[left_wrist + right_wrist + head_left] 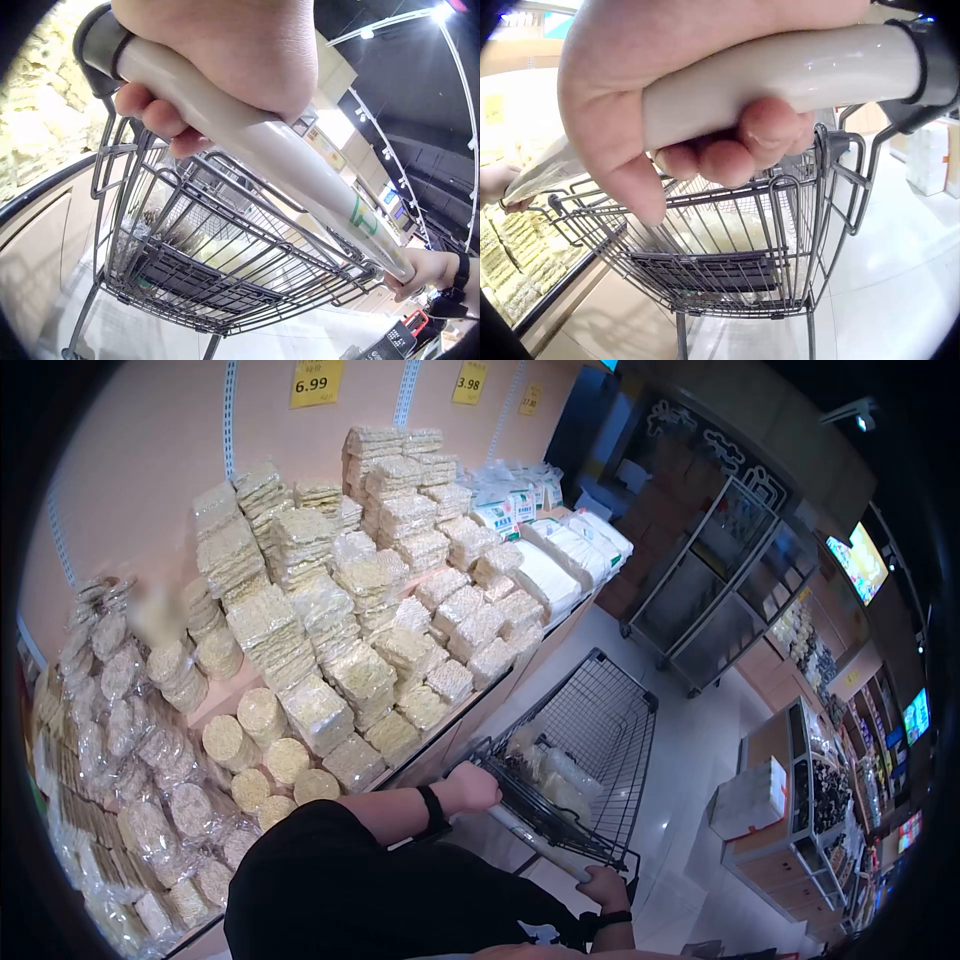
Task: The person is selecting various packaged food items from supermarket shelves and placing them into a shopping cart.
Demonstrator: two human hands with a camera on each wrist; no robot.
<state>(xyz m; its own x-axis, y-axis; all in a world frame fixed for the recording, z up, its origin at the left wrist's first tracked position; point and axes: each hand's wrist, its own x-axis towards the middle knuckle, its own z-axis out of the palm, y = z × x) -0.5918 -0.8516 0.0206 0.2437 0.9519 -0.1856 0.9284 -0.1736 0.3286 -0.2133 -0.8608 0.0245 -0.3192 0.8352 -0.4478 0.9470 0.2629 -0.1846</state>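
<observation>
A grey wire shopping cart (622,735) stands in front of me in the head view, with its pale handle bar (538,844) across the near side. My left hand (472,788) grips the bar's left end, fingers curled underneath in the left wrist view. Towards the other end, my right hand (606,888) holds the same bar. In the right wrist view its thumb (634,187) hangs down in front and the fingertips (727,163) wrap below. Several clear-wrapped goods (570,772), some pale, lie at the near end of the basket.
A shelf display of wrapped dried noodle blocks (365,670) runs along the left, with white bags (560,565) at its far end. Ahead stands a metal rack trolley (715,580). At right are a white box (750,800) and a wooden display counter (800,850).
</observation>
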